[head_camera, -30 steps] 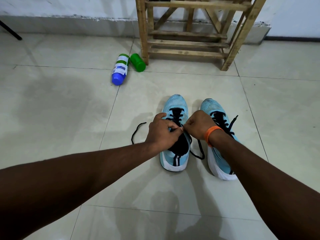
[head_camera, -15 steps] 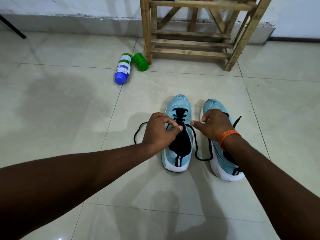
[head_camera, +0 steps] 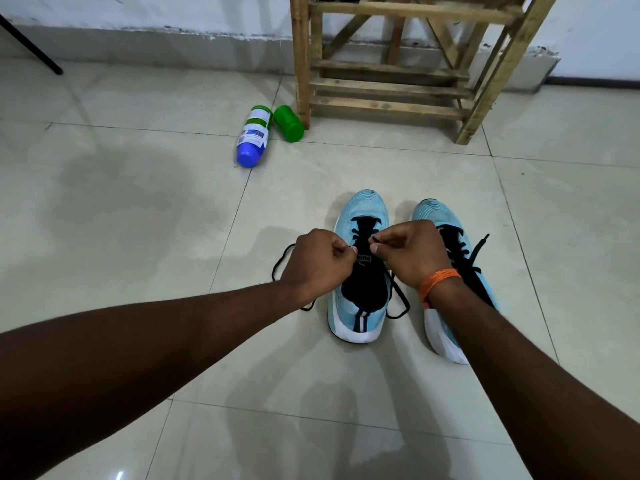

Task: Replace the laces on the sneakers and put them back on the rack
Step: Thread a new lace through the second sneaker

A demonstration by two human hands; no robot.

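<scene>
A pair of light-blue sneakers is seen set side by side on the tiled floor (head_camera: pixel 138 220), toes pointed toward the wooden rack (head_camera: pixel 384 81) to which they are to be returned. One sneaker (head_camera: pixel 363 207) is being worked on, and it is placed squarely in front of the person so that both arms reach its eyelets evenly. The black lace (head_camera: pixel 401 303) is held above the tongue by both hands. The left hand (head_camera: pixel 320 261) is curled, with thumb and forefinger closed on one strand, and the right hand (head_camera: pixel 412 254) is likewise curled, its fingertips pinched on the other end. The strands appear to be gripped close to the tips so that they can be steered through the small holes. Slack from the lace is left trailing on the floor on either side of the shoe. The second sneaker (head_camera: pixel 433 213), just beside the first and partly covered by the right forearm, is already threaded in black, with one loose end lying outward. An orange band (head_camera: pixel 438 282) is worn on the right wrist. A blue bottle (head_camera: pixel 254 140) and a green container (head_camera: pixel 288 123) lie on their sides near the rack's leg. The lacing is judged to be unfinished, and neither shoe is yet shelved.
</scene>
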